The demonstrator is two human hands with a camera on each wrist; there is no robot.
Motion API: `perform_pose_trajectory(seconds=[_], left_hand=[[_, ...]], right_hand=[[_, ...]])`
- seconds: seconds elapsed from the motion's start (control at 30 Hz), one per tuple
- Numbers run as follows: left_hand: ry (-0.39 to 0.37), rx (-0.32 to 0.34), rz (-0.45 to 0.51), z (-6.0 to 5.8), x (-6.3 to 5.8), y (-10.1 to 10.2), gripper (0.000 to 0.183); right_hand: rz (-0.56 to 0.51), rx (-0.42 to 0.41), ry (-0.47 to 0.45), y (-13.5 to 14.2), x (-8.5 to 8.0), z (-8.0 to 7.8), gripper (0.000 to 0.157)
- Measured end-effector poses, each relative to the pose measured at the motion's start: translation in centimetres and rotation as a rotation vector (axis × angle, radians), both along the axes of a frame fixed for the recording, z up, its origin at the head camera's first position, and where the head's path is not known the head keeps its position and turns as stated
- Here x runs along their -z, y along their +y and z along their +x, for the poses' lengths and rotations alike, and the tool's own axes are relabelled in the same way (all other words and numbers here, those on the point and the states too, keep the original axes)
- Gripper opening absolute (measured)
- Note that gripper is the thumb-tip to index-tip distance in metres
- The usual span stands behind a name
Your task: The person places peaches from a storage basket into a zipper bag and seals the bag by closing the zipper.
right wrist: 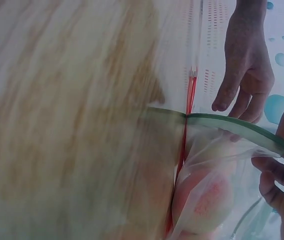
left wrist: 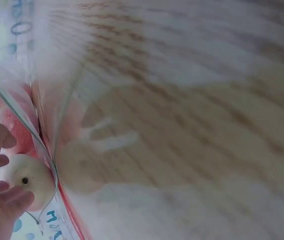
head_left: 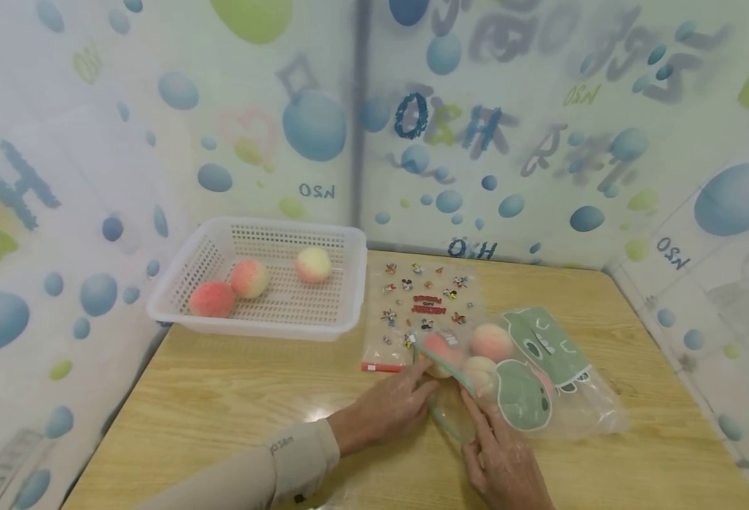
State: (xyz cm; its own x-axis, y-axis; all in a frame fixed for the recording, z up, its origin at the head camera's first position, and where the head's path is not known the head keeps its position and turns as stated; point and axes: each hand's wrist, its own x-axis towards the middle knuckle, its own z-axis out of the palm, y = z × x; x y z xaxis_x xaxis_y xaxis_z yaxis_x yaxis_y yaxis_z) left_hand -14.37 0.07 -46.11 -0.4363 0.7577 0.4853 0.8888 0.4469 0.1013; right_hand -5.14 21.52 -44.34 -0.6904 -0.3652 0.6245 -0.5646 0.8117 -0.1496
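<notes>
A clear zip bag with green cartoon faces and a green zip edge lies on the table, its mouth toward me. Several toy peaches are inside it. My right hand pinches the green edge at the right of the mouth. At the left side of the mouth is my left hand, fingers loosely bent and reaching to the opening, thumb apart from the edge in the right wrist view. A pale peach with a dark hole shows beside its fingers in the left wrist view.
A white plastic basket at the back left holds three toy peaches. Between basket and green bag lies a flat clear bag with small cartoon prints and a red slider strip. Patterned curtains stand around the wooden table.
</notes>
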Motion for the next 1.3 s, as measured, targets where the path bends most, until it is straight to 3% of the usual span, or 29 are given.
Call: perform_pose_trajectory(seconds=[0.17, 0.4, 0.53, 0.73, 0.9, 1.1, 1.3], left_hand=[[-0.033, 0.037, -0.055, 0.0, 0.0, -0.2, 0.027], [-0.063, 0.032, -0.281, -0.2, -0.7, -0.3, 0.032], [-0.1, 0.033, -0.358, -0.2, -1.0, -0.1, 0.036], [-0.079, 0.113, -0.238, -0.4, -1.4, -0.6, 0.032], [-0.048, 0.176, -0.161, -0.6, -1.8, -1.1, 0.031], [-0.016, 0.201, -0.204, -0.8, -2.7, -1.8, 0.031], [0.096, 0.245, -0.253, -0.9, -3.6, -3.1, 0.032]], right_hand=[[-0.007, -0.018, 0.016, -0.1, -0.1, 0.0, 0.069], [-0.02, -0.035, 0.023, 0.0, -0.2, 0.0, 0.065], [-0.035, -0.047, 0.011, 0.2, -0.5, -0.1, 0.065], [-0.07, -0.004, 0.059, 1.1, -0.9, -0.4, 0.061], [-0.045, 0.009, 0.041, 1.2, -0.6, -0.2, 0.062], [-0.046, 0.01, 0.046, 1.2, -0.3, -0.2, 0.061], [-0.045, 0.014, 0.052, 1.1, -0.1, -0.1, 0.061]])
